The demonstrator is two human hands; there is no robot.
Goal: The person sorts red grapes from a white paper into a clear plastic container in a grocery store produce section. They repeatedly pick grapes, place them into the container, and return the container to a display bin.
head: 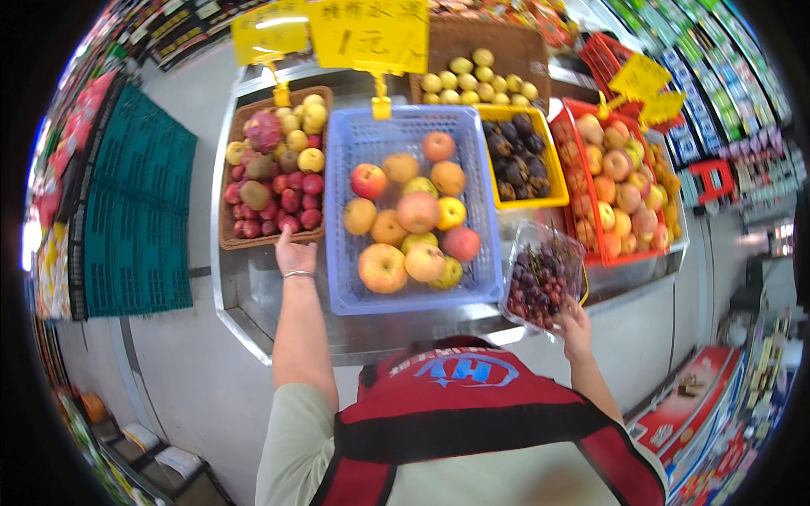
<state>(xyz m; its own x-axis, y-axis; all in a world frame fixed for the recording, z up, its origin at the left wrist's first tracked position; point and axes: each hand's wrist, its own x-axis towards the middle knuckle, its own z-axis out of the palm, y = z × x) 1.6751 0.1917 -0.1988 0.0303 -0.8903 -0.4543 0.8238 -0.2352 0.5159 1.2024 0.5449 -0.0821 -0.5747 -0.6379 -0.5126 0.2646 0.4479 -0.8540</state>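
Observation:
My left hand (296, 256) is at the near rim of a brown wicker basket (272, 240), thumb over the edge and the other fingers hidden beneath. Red plums (290, 200), pale yellow fruit, kiwis and a dragon fruit lie in that basket. My right hand (574, 324) grips the near right corner of a clear plastic box of grapes (539, 281), held by the metal stand's front edge. Between my hands sits a blue plastic basket (414, 307) with apples, pears and orange-brown round fruit.
A yellow basket (531, 203) of dark fruit and a red basket (601, 250) of apples stand to the right. Behind is a brown basket (506, 41) with small yellow fruit. Yellow price signs (370, 35) rise at the back. Teal crates (136, 209) stand left on the floor.

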